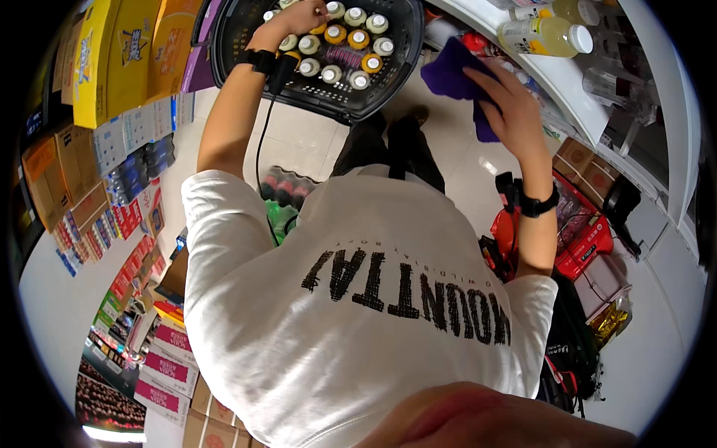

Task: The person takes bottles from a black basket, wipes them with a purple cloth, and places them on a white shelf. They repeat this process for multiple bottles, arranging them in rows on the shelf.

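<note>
A black plastic basket [408,82] full of upright bottles with white caps [331,73] stands at the top of the view; some bottles look orange, others pale. Over its upper left part is my left hand [297,18], its fingers curled together among the bottle tops. What those fingers hold, if anything, is hidden. On the right, my right hand [514,104] grips a purple cloth [452,70] that hangs from the fingers beside a white shelf [575,97].
Bottles of yellow drink [544,37] lie or stand on the shelf at right. Yellow cartons [119,56] and stacked boxes line the left. Shrink-wrapped dark bottles [287,185] sit on the floor below the basket. A red crate [586,231] and black bag [567,317] are at right.
</note>
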`<action>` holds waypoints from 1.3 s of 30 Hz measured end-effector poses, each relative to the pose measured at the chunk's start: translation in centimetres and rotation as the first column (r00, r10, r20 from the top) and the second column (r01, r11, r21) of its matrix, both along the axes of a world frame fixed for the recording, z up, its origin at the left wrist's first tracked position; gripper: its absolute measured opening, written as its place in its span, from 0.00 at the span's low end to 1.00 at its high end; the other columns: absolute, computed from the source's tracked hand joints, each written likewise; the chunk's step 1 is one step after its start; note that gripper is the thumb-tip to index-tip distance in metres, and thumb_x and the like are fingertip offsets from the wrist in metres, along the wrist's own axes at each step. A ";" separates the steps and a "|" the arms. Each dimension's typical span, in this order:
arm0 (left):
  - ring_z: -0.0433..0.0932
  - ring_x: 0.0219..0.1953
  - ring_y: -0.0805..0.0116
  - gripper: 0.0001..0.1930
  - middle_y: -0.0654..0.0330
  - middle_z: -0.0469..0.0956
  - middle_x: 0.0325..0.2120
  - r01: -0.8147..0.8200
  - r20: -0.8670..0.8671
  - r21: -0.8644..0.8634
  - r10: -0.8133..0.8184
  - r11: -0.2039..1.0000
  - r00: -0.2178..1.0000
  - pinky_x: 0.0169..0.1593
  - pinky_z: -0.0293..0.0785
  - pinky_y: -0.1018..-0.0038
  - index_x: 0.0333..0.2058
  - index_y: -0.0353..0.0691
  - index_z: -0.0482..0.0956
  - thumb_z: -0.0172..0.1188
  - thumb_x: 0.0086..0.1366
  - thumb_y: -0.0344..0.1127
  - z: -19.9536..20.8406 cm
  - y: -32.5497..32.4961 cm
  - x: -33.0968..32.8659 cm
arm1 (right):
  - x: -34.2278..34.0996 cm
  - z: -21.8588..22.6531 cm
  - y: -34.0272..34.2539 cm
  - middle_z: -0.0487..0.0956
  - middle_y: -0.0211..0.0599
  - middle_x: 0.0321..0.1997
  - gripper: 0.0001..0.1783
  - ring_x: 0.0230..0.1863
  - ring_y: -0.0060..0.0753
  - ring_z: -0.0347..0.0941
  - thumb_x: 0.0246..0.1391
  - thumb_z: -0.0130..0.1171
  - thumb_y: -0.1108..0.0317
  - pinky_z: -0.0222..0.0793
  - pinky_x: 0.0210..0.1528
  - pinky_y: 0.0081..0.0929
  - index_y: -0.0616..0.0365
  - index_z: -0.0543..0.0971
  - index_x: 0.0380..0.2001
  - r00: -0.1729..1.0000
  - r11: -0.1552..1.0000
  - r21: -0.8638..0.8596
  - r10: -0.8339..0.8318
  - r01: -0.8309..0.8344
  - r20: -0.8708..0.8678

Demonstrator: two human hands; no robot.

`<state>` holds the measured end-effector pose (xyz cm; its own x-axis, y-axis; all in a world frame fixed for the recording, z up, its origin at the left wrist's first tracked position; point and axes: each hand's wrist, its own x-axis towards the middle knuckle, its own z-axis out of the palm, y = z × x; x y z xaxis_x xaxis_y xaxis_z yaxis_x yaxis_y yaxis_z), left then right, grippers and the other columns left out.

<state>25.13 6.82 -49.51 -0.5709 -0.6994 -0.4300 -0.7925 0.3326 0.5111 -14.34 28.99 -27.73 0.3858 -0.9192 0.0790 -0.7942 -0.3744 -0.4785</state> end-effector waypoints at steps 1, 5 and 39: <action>0.85 0.43 0.50 0.17 0.49 0.86 0.41 0.001 0.092 -0.059 0.004 0.998 0.996 0.46 0.79 0.60 0.53 0.44 0.82 0.61 0.69 0.43 -1.0 0.0 -0.5 | -0.4 -0.3 1.0 0.78 0.47 0.60 0.32 0.56 0.56 0.77 0.47 0.66 0.74 0.75 0.58 0.44 0.43 0.81 0.59 1.000 1.000 0.024 -0.011 0.011 -0.016; 0.81 0.53 0.41 0.23 0.40 0.82 0.51 -0.127 0.253 0.158 0.084 0.979 0.964 0.54 0.76 0.55 0.54 0.42 0.81 0.64 0.64 0.46 -5.1 -1.2 -1.8 | -1.5 -0.7 2.6 0.78 0.48 0.60 0.31 0.56 0.58 0.77 0.47 0.65 0.74 0.75 0.57 0.45 0.45 0.81 0.58 0.990 0.985 0.101 -0.137 0.139 -0.034; 0.82 0.34 0.44 0.13 0.51 0.82 0.26 -0.048 0.068 -0.452 0.087 0.891 0.994 0.37 0.75 0.53 0.42 0.48 0.74 0.60 0.68 0.48 22.8 5.3 0.1 | -1.5 1.4 0.7 0.77 0.45 0.63 0.32 0.59 0.54 0.75 0.49 0.63 0.77 0.73 0.60 0.43 0.49 0.80 0.60 0.962 0.991 -0.127 0.082 -0.050 0.261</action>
